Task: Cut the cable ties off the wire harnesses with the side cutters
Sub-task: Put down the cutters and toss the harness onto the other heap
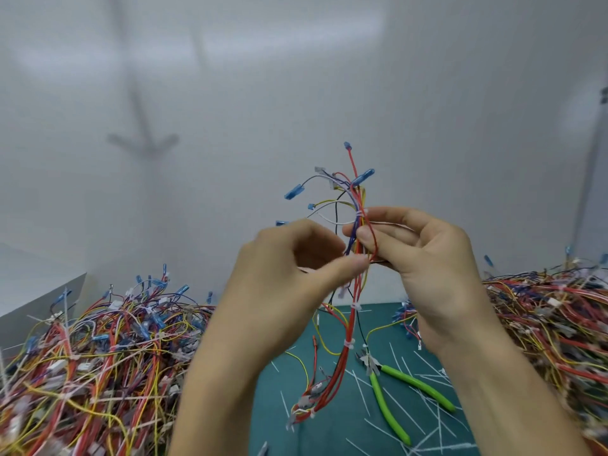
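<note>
A plain, matt, pale grey-white wall (296, 93) fills the upper half. Soft bright patches of light (289, 31) lie across its top. A blurred grey shadow (143, 143), a slanted stem with two short arms, falls on its left part. At the left edge stands a white box-like panel (36, 291) with a sloping edge. Low down, a dark teal mat (345, 429) covers the worktop. A pale upright strip (589, 179) runs along the right edge.

Bench under a teal mat (342, 432). At 5 o'clock lie the side cutters (373, 366), green handles, jaws toward 11. White cut cable ties (362, 394) scattered around them. Tangled wire harnesses heaped at 9 o'clock (98, 357) and 3 o'clock (543, 324).
</note>
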Tool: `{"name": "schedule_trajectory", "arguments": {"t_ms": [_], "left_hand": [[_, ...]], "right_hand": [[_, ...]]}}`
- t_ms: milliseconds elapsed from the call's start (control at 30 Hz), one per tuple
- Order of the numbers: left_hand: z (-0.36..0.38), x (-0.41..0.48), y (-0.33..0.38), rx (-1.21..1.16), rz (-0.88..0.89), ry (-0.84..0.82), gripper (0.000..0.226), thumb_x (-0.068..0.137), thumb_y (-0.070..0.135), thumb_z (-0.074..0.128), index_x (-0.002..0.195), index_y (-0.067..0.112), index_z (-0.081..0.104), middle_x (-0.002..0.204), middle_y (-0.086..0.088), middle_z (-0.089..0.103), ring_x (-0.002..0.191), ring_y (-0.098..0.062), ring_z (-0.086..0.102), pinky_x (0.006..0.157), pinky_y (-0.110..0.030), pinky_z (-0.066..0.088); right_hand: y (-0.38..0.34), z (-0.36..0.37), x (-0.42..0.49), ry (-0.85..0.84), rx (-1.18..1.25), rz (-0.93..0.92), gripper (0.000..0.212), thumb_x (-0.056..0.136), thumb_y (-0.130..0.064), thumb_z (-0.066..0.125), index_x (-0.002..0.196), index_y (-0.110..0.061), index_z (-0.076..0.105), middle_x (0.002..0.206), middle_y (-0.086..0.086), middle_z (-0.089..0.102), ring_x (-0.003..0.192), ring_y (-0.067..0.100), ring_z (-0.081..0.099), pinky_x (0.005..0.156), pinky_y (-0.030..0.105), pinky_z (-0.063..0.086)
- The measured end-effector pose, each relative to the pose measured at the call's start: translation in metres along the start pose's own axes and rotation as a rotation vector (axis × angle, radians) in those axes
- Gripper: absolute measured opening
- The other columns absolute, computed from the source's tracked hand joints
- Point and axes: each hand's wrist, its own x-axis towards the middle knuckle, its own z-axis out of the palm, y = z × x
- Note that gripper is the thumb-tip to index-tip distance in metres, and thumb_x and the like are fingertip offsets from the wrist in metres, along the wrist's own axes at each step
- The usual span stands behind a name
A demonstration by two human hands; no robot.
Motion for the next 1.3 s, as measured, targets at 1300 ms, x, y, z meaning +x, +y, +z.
{"name": "schedule_trajectory", "arguments": {"t_ms": [1300], "left_hand": [[-0.009,0.003,-0.020,-0.503,-0.129,0.064,0.034,0.080,-0.009,0.069,0.106,0.014,0.070,0.096,-0.009,0.072,0.078,-0.029,0.074,0.068,-0.031,0.061]], "right_hand": [[0.017,-0.006,0.003,-0.231,-0.709,-0.164,0.013,0.092,-0.021,0.069,0.093,-0.029,0.079,0.066,-0.026,0.066,0.060,-0.013,0.055,0.056,0.004,0.038]]}}
